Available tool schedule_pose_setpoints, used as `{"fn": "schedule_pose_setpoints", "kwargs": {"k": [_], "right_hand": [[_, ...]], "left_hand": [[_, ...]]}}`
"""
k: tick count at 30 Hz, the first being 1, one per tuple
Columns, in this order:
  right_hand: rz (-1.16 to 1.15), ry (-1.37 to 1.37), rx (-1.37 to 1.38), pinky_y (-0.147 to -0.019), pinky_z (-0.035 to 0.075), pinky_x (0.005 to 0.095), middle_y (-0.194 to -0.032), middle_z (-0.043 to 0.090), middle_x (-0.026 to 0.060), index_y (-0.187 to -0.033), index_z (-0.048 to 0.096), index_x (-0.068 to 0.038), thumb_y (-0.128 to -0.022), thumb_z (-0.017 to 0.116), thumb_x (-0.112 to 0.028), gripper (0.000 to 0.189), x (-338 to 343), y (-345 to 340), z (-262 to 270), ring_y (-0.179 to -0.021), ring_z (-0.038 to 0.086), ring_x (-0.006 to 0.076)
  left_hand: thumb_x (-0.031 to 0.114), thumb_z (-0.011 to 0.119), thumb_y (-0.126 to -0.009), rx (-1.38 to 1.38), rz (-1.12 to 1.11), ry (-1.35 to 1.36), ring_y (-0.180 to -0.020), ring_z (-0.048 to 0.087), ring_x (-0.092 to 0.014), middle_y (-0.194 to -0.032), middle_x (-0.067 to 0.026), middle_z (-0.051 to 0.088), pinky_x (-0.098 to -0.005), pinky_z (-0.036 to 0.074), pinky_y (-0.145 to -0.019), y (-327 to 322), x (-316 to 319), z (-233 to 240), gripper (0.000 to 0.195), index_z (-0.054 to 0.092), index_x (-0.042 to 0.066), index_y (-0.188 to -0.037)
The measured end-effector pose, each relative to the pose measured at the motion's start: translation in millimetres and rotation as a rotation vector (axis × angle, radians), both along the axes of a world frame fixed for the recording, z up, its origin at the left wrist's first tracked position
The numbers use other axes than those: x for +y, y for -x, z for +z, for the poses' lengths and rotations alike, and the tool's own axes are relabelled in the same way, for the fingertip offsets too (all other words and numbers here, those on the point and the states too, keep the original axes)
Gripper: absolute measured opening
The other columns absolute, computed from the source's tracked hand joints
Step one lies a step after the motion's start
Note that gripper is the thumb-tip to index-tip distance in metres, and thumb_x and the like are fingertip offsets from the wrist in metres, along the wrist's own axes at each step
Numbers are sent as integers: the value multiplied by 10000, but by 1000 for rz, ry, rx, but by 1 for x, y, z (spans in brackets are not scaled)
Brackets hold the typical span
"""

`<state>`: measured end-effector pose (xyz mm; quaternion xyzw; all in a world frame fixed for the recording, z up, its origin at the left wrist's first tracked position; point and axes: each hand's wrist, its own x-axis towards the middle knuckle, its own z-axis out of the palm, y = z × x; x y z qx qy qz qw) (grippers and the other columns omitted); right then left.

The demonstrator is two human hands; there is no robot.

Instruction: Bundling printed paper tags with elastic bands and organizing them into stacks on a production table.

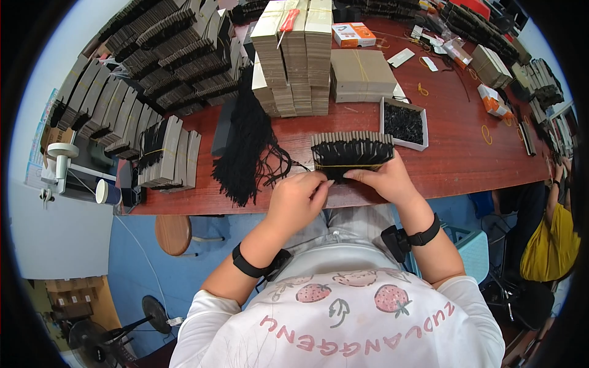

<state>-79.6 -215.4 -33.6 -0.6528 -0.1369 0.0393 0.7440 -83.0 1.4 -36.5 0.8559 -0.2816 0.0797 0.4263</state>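
A bundle of grey cardboard pieces wound with black cord stands at the table's front edge, a yellow rubber band around it. My right hand grips its right end, the thumb along the near side. At the bundle's lower left, the fingertips of my left hand are pinched together by the black strands; whether a strand lies between them is too small to tell. A loose heap of black cords lies left of my hands, some strands trailing towards them. Behind the bundle is a white box of short black pieces.
Tall cardboard stacks stand behind, a red-handled tool on top. Banded cardboard lies beside them. Corded bundles and a paper cup are at left. A person in yellow sits at far right.
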Motion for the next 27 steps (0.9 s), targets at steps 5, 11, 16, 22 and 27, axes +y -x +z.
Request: {"fn": "schedule_pose_setpoints", "kwargs": {"k": [5, 11, 16, 22, 27], "right_hand": [[-5, 9, 5, -899, 520, 309, -1107, 675, 75, -1178, 570, 28, -762, 737, 115, 456, -3, 1, -2, -1009, 624, 137], [-45, 69, -126, -969, 468, 333, -1202, 604, 62, -1312, 467, -19, -733, 837, -37, 687, -15, 4, 10, -1115, 563, 142], [-65, -147, -56, -941, 470, 302, -1129, 639, 45, -1237, 557, -10, -767, 824, -98, 548, -17, 3, 14, -1049, 581, 125], [-50, 52, -15, -870, 490, 270, -1027, 676, 19, -1139, 625, -10, -746, 831, -74, 448, -21, -6, 31, -957, 605, 92], [-36, 114, 40, -857, 498, 274, -1015, 684, 19, -1119, 631, -17, -733, 831, -48, 436, -19, -4, 39, -943, 609, 88]], "left_hand": [[129, 767, -769, -304, 43, -179, -662, 661, -267, -772, -136, 680, -350, 516, -594, 0, -5, 0, 153, 671, 10, -787], [260, 874, -668, 47, 82, 12, -641, 646, -214, -781, -110, 679, -322, 508, -581, -18, 24, 30, 343, 697, 18, -835], [109, 864, -706, 292, -149, 541, -966, 669, -175, -1061, -116, 698, -299, 509, -900, -41, 5, 42, 567, 627, -43, -1198], [-84, 835, -678, 730, -305, 582, -954, 662, -157, -1065, -124, 690, -318, 552, -882, -62, 5, 56, 496, 632, -84, -1130], [-77, 841, -673, 758, -360, 461, -957, 660, -149, -1058, -113, 691, -304, 544, -883, -72, 9, 54, 489, 638, -69, -1117]]}}
